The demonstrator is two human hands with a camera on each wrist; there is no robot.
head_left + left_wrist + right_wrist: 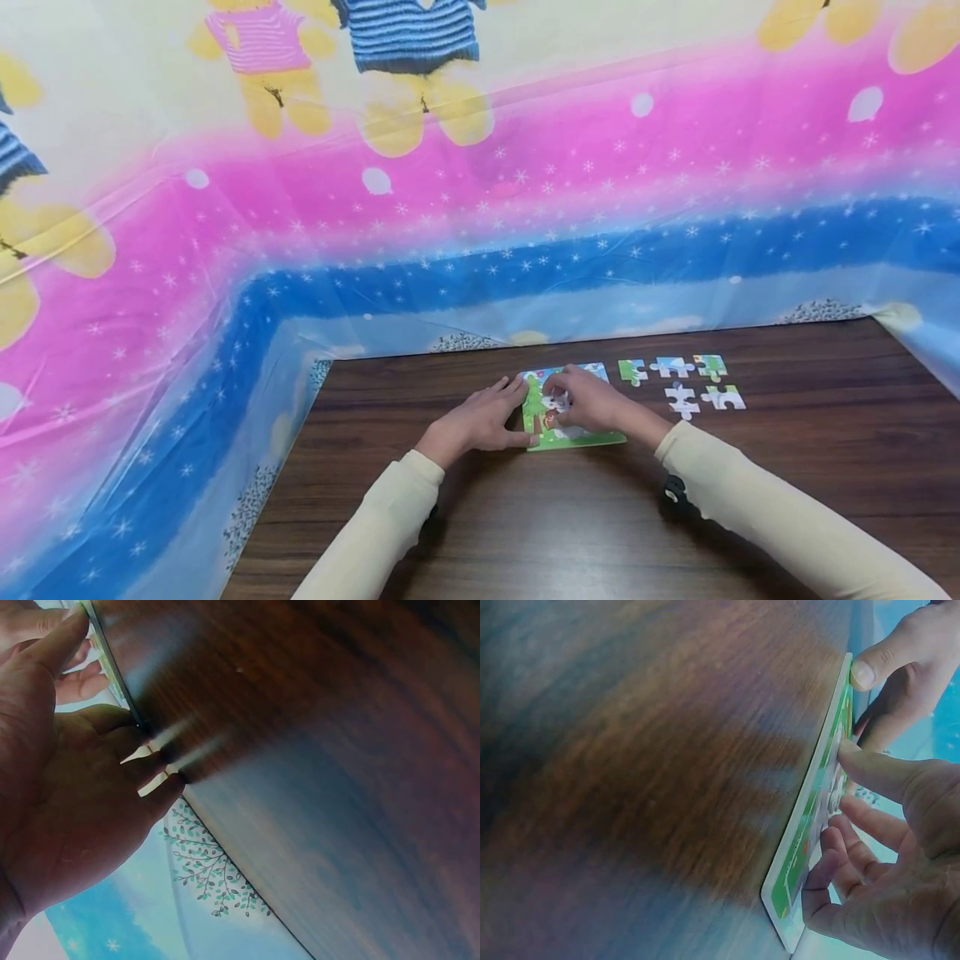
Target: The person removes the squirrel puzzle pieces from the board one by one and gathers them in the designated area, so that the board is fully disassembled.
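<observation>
A jigsaw puzzle board with a green border and a cartoon picture lies flat on the table. At its left side rests my left hand, fingers extended along the edge and thumb on the near left corner. My right hand is over the board's middle, its thumb and fingers curled about a whitish puzzle piece at the surface. The hand hides part of the picture and most of that piece. In the left wrist view, the left hand has its fingers straight against the board's edge.
Several loose jigsaw pieces lie to the right of the board, beyond the right wrist. The dark wooden table meets a pink and blue printed cloth at the back and left.
</observation>
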